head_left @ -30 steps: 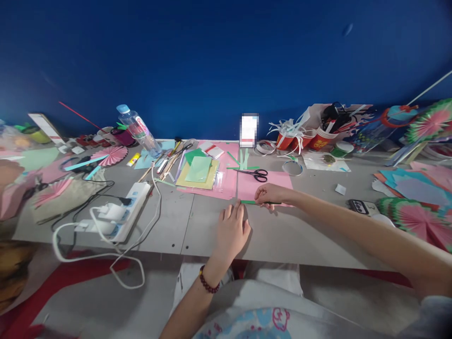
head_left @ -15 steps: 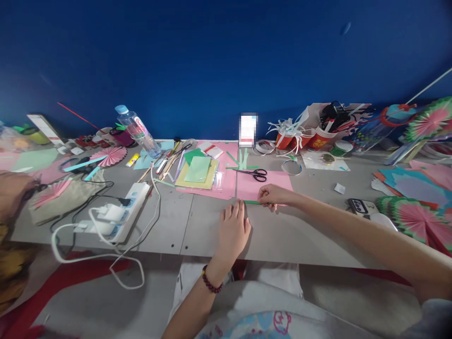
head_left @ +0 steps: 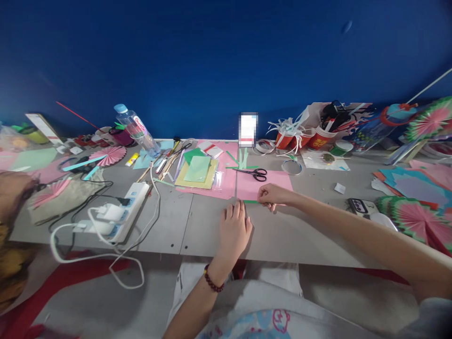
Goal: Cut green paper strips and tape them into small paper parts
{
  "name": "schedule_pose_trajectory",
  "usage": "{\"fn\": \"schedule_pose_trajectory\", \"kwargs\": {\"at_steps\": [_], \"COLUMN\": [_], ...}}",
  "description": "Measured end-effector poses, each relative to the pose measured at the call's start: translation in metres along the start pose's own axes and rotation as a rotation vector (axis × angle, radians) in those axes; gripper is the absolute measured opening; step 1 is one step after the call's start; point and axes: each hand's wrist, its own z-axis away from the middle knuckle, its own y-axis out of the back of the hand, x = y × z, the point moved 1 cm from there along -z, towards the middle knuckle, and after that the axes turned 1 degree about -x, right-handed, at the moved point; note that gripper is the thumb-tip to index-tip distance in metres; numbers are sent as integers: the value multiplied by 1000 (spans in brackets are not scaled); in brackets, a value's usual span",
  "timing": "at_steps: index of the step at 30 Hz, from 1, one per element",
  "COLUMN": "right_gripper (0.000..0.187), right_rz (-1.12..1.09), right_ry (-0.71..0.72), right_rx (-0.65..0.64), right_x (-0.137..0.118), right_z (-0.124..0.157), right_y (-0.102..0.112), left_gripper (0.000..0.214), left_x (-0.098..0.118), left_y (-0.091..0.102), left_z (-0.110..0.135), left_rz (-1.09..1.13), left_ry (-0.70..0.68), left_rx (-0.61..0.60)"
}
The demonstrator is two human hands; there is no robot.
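A sheet of pink paper lies on the grey table, with a narrow green paper strip along its near edge. My left hand rests flat with fingers stretched out, its fingertips at the strip's left end. Over the sheet's lower right part, my right hand is closed, thumb and fingers pinched on the strip. Its fingers hide the strip's right portion. Black-handled scissors lie across the top of the pink sheet. More green strips lie just beyond them.
Stacked coloured papers lie to the left, beyond them a plastic bottle. A white power strip with looping cables stands nearer. At right are red paper cups, a phone and folded paper fans. Another person's hand is at far left.
My left hand has shifted very slightly to the right. My right hand keeps its pinch in the same place, and the paper and scissors look unmoved.
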Motion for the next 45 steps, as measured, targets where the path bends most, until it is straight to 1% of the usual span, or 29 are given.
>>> {"fn": "schedule_pose_trajectory", "kwargs": {"at_steps": [9, 15, 21, 29, 32, 35, 38, 42, 45], "right_gripper": [11, 11, 10, 13, 14, 14, 14, 15, 17], "right_rz": [-12, 25, 54, 122, 119, 110, 93, 91, 75], "right_ry": [4, 9, 34, 41, 48, 65, 76, 64, 63], "right_rx": [6, 18, 28, 51, 52, 48, 48, 46, 39], "right_x": [2, 1, 6, 6, 7, 12, 17, 18, 14], "right_z": [-1, 0, -4, -3, -4, -8, -13, -15, -12], "right_y": [0, -1, -1, 0, 0, 1, 2, 1, 1], "left_gripper": [45, 45, 44, 46, 45, 44, 45, 43, 46], "left_x": [0, 0, 0, 2, 3, 6, 9, 13, 17], "left_y": [2, 3, 2, 7, 5, 0, -4, 0, 3], "left_z": [0, 0, 0, -3, -6, -10, -15, -16, -14], "left_rz": [3, 4, 5, -15, -21, -4, 31, -10, -55], "left_ry": [-2, 1, -6, 1, 10, -30, -46, -68, -75], "left_rx": [5, -4, 0, -64, -56, -29, -52, -72, -71]}}
